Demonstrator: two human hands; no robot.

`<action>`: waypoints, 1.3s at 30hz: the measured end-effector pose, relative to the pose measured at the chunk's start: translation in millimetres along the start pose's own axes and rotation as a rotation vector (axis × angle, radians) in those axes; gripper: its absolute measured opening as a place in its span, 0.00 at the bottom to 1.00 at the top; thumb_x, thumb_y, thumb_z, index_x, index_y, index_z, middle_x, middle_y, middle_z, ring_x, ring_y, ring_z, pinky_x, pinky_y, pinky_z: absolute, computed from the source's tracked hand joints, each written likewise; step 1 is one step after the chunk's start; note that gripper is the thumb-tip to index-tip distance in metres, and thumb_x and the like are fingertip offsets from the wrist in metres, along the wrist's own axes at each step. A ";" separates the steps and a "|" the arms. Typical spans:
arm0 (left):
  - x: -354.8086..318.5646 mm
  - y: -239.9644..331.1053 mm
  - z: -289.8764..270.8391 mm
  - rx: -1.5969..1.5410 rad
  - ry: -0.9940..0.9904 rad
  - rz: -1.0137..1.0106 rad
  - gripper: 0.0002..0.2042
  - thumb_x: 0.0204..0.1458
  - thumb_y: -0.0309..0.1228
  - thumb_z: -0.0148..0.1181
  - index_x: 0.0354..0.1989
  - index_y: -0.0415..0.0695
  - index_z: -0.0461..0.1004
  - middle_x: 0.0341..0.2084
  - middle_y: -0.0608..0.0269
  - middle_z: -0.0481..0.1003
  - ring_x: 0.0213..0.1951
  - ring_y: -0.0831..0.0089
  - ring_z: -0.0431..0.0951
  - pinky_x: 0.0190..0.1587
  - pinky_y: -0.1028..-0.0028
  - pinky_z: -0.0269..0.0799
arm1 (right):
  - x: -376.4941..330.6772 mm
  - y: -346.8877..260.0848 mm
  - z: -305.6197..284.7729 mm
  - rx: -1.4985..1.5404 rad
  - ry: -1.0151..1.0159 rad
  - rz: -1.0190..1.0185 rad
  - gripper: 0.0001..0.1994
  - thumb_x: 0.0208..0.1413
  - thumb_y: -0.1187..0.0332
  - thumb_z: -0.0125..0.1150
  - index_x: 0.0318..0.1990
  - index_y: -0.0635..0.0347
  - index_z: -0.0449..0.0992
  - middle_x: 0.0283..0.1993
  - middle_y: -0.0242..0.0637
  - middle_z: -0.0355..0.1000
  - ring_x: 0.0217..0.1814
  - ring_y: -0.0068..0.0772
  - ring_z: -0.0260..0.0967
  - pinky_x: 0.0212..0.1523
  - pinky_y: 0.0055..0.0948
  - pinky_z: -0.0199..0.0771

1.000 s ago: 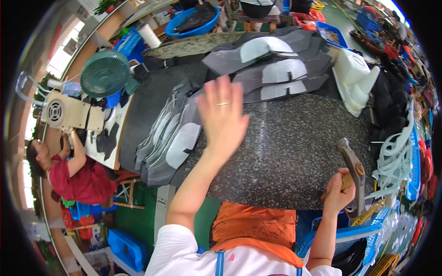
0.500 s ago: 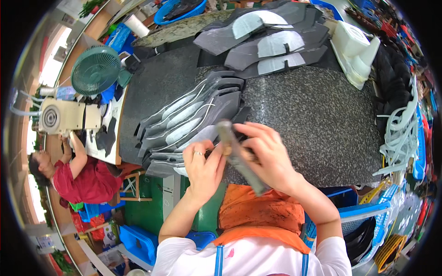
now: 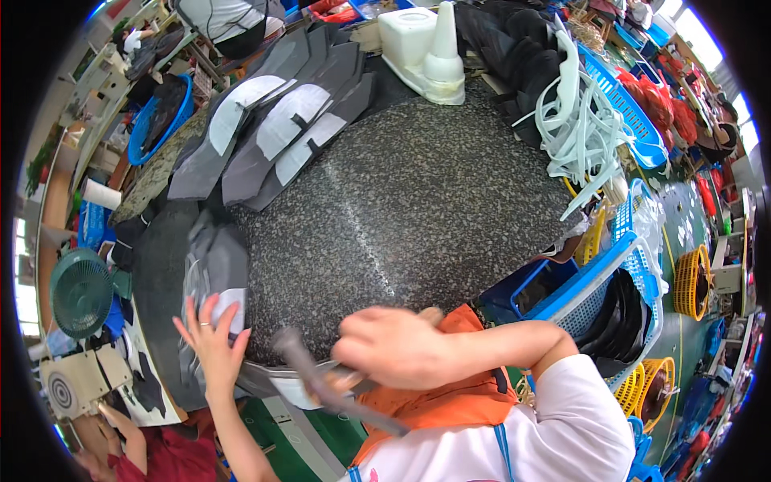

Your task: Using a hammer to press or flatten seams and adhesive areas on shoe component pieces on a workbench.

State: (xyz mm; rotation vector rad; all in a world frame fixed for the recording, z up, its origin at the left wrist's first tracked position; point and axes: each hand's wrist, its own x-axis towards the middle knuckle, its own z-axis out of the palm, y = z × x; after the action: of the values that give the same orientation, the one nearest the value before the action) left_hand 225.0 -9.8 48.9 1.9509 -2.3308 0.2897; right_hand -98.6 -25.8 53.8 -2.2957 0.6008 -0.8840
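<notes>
My right hand (image 3: 393,347) is closed round the wooden handle of a hammer, just above the near edge of the stone-topped table. The hammer (image 3: 341,394) has a long dark metal head, tilted and somewhat blurred, in front of my orange apron. On the left, my left hand (image 3: 215,347) has its fingers spread, over or against the near end of a row of overlapping grey shaped pieces (image 3: 215,261). Those pieces carry pale patches and are partly smeared by motion. Whether my left fingertips press on them I cannot tell.
The speckled stone tabletop (image 3: 418,201) spreads ahead. Larger grey pieces with white patches (image 3: 281,124) lie at the far left. A white container with a cone (image 3: 426,52) stands at the back, near white strips (image 3: 586,120). Blue baskets (image 3: 594,297) stand right; a co-worker (image 3: 169,454) sits left.
The view has swung to the right, so the table's contents appear turned and farther left. My hands, close together before, are now apart; the left has opened out, the right still holds the hammer.
</notes>
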 end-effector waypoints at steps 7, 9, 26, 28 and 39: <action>48.5 162.7 -38.5 -0.812 -0.358 0.255 0.16 0.44 0.25 0.68 0.44 0.40 0.76 0.43 0.54 0.76 0.46 0.62 0.76 0.48 0.61 0.71 | -24.6 22.9 -35.0 0.058 0.065 0.370 0.11 0.59 0.62 0.58 0.39 0.60 0.67 0.33 0.43 0.71 0.32 0.54 0.72 0.37 0.45 0.73; 65.5 174.1 -22.6 -1.134 -0.569 0.088 0.14 0.46 0.25 0.68 0.41 0.39 0.76 0.36 0.60 0.77 0.38 0.70 0.76 0.41 0.66 0.71 | -31.3 22.4 -61.1 -0.029 0.012 0.439 0.14 0.61 0.57 0.57 0.35 0.60 0.69 0.26 0.43 0.71 0.28 0.54 0.72 0.36 0.47 0.73; 100.5 196.9 35.1 -0.936 -0.259 0.254 0.14 0.43 0.24 0.70 0.40 0.40 0.76 0.30 0.60 0.75 0.30 0.63 0.78 0.32 0.67 0.73 | -55.1 48.6 -133.6 -0.315 -0.330 0.651 0.09 0.57 0.64 0.63 0.36 0.59 0.73 0.25 0.44 0.73 0.28 0.52 0.72 0.27 0.43 0.70; 95.6 195.6 40.2 -0.879 -0.153 0.340 0.13 0.44 0.24 0.68 0.40 0.41 0.77 0.30 0.61 0.75 0.29 0.66 0.77 0.31 0.69 0.73 | -53.4 48.8 -136.2 -0.305 -0.347 0.658 0.10 0.57 0.63 0.63 0.35 0.59 0.72 0.23 0.44 0.72 0.27 0.52 0.72 0.26 0.43 0.69; 85.9 188.4 30.6 -0.533 0.092 0.559 0.06 0.45 0.23 0.64 0.32 0.40 0.77 0.27 0.65 0.74 0.25 0.69 0.74 0.26 0.72 0.71 | -39.6 61.5 -123.4 -0.342 -0.394 0.478 0.12 0.51 0.66 0.63 0.31 0.60 0.66 0.19 0.41 0.69 0.22 0.49 0.72 0.23 0.44 0.71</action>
State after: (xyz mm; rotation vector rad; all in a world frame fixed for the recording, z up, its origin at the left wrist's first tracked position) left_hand 26.0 -67.3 18.5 1.0180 -2.5027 -0.1935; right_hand -225.0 -91.9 69.1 -2.3662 1.1188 -0.1021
